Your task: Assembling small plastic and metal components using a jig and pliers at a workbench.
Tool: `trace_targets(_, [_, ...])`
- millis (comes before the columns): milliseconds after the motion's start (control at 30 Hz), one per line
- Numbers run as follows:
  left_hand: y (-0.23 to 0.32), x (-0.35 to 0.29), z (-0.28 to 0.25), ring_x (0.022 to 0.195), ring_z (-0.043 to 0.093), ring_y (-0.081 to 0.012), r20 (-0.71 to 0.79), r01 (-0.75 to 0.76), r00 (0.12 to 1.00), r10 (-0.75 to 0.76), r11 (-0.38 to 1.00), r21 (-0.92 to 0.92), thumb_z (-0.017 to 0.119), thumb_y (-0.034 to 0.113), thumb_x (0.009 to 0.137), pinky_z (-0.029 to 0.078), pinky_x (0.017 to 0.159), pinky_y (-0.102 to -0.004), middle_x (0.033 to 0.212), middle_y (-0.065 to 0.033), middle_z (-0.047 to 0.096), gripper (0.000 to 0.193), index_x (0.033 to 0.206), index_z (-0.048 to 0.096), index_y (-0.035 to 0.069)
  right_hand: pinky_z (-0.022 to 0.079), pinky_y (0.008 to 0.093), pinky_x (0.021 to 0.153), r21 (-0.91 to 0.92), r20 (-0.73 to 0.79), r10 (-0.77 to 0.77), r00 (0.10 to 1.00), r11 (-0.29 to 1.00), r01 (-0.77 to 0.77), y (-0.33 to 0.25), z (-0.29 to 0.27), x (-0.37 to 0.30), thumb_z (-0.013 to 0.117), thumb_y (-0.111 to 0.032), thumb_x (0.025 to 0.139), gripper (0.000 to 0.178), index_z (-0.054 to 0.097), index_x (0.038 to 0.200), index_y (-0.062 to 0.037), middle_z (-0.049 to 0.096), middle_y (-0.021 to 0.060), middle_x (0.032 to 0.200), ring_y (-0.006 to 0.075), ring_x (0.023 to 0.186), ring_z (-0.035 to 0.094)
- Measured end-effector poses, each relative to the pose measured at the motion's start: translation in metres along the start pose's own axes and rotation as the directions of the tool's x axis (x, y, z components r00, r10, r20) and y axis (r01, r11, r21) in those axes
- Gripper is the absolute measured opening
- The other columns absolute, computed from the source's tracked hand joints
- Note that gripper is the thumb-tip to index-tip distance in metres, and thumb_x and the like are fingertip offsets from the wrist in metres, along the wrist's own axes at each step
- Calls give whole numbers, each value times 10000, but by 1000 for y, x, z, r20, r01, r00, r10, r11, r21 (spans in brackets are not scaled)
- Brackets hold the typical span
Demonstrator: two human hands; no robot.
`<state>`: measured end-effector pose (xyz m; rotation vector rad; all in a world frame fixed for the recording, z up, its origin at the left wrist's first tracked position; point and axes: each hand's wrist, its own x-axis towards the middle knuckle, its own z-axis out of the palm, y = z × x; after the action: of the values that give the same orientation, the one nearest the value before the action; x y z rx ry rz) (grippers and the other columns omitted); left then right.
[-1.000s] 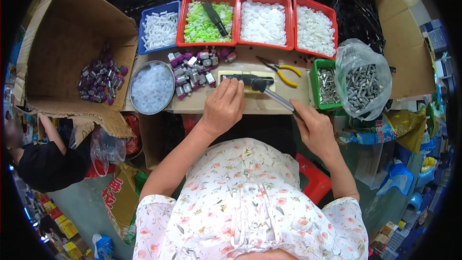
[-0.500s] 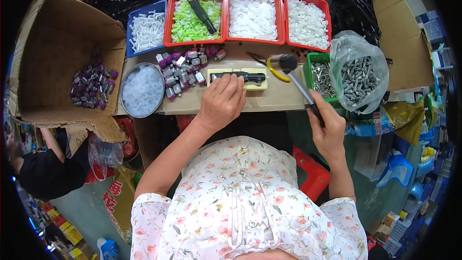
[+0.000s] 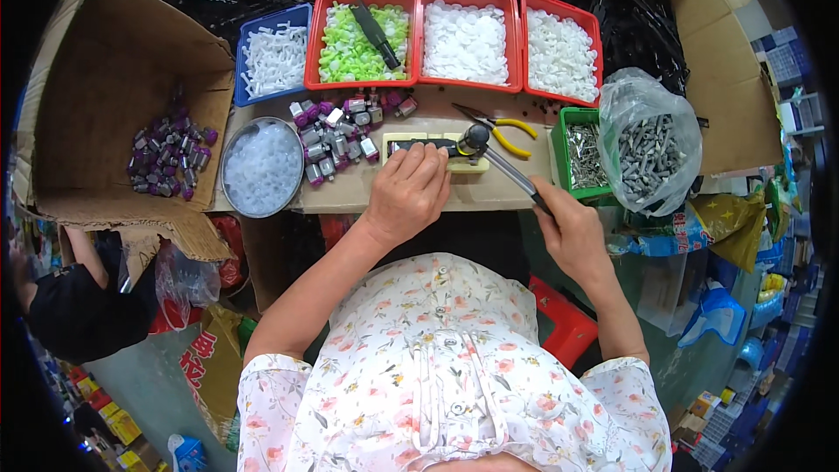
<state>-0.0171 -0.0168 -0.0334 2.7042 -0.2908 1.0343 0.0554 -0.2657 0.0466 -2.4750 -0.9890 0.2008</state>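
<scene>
My left hand (image 3: 409, 190) presses its closed fingers on a long black plastic part (image 3: 428, 144), which lies in a cream block (image 3: 391, 137) on the cardboard-covered worktop. Its fingertips hide some of the part. In my right hand (image 3: 572, 225) is a hammer (image 3: 510, 172), gripped by its handle. The black hammer head is down at the right end of the part; whether it touches cannot be made out. Pliers with yellow handles (image 3: 489, 121) lie just beyond the hammer. Small silver and purple motors (image 3: 336, 142) are heaped left of the block.
Red trays (image 3: 367, 85) of small green and white pieces line the back, beside a blue tray (image 3: 239, 70). A round metal bowl (image 3: 300, 182) and a cardboard box (image 3: 79, 79) with motors stand left. Right are a green tray (image 3: 559, 153) and a plastic bag (image 3: 625, 87) of metal parts.
The hammer has come down and left from above the right side of the block onto the part's right end. My left hand stays on the part. The pliers are now uncovered.
</scene>
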Motion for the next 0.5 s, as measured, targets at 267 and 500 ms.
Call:
trace_targets(267, [-5, 8, -8, 946, 630, -280, 25, 65, 998, -63, 992, -107, 740, 80, 789, 493, 818, -395, 1013, -114, 651, 276, 1037, 687, -29, 497, 447, 707, -184, -243, -137, 960, 979, 93, 12, -20, 91, 661, -85, 901, 327, 639, 1226, -75, 648, 174, 909, 384, 821, 644])
trace_targets(500, [-9, 23, -1, 952, 611, -297, 59, 172, 985, -163, 962, -210, 733, 84, 810, 463, 850, -409, 1001, -103, 648, 254, 1051, 681, 21, 494, 416, 711, -487, -281, -375, 884, 849, 205, 40, -11, 178, 673, -146, 903, 264, 669, 1163, -100, 631, 117, 953, 323, 852, 625])
